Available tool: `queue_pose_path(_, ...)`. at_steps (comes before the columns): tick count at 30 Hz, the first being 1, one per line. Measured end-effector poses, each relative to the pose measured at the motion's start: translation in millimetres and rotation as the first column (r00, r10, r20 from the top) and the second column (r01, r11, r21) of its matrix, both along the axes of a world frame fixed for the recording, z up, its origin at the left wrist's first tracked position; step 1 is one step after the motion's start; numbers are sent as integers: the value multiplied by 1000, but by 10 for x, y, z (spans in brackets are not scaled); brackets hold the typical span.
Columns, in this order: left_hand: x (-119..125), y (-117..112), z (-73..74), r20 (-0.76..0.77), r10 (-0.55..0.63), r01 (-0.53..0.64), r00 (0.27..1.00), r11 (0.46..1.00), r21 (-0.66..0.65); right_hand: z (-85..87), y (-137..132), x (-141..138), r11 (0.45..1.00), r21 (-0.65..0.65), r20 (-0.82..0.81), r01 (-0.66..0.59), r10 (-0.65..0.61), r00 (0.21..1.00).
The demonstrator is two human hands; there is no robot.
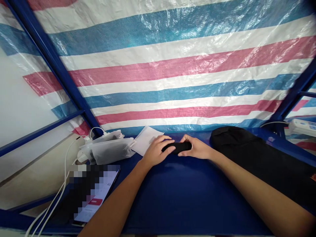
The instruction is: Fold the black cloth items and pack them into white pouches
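Observation:
Between my two hands is a small black oblong object (176,148), low over the blue surface; its exact kind does not show. My left hand (156,149) closes on its left end, with the thumb along the near side and the fingers over the top. On the right end, my right hand (195,147) grips it between thumb and fingers. A white translucent sheet or pouch (143,140) lies just behind my left hand, partly covered by it.
Frosted plastic bags (111,151) and white cables (65,168) are at the left. Nearer lies a phone or tablet (98,197), partly pixelated. A black cloth bag (237,144) lies right on the blue surface (187,200). Striped sheeting (172,72) hangs behind; a white power strip (302,126) is far right.

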State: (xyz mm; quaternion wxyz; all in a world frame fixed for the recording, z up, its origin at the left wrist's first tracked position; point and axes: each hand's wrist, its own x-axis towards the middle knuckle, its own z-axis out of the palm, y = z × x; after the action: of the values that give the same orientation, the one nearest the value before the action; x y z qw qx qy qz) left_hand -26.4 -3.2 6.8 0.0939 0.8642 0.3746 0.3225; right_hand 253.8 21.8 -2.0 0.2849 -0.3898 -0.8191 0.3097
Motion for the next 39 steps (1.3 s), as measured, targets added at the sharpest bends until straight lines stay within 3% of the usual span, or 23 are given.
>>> queue_pose_path(4, -57, 105, -115, -1, 363, -360, 932, 925, 123, -22, -7, -28, 998, 43, 10, 43, -44, 999)
queue_pose_path(7, -121, 185, -233, -84, 480, -476, 873, 877, 57, -38, -5, -47, 992, 90, 22, 84, -87, 996)
queue_pose_path(12, -208, 233, -261, -232, 453, -463, 861, 886, 14, -75, 49, -17, 975, 161, 40, 151, -160, 986)
queue_pose_path(18, -210, 199, -182, -247, 462, -469, 852, 883, 33, -90, 79, 23, 968, 148, 48, 204, -213, 976)
queue_pose_path(24, -181, 145, -85, -298, 529, -549, 794, 836, 20, -64, 58, 18, 970, 127, 67, 207, -216, 974)
queue_pose_path(32, -158, 125, -21, -224, 516, -512, 827, 855, 79, -72, 58, 24, 967, 178, 70, 185, -200, 977)
queue_pose_path(39, -79, 104, -79, -36, 457, -446, 889, 880, 165, -34, -41, -21, 919, 393, 160, -15, -52, 986)
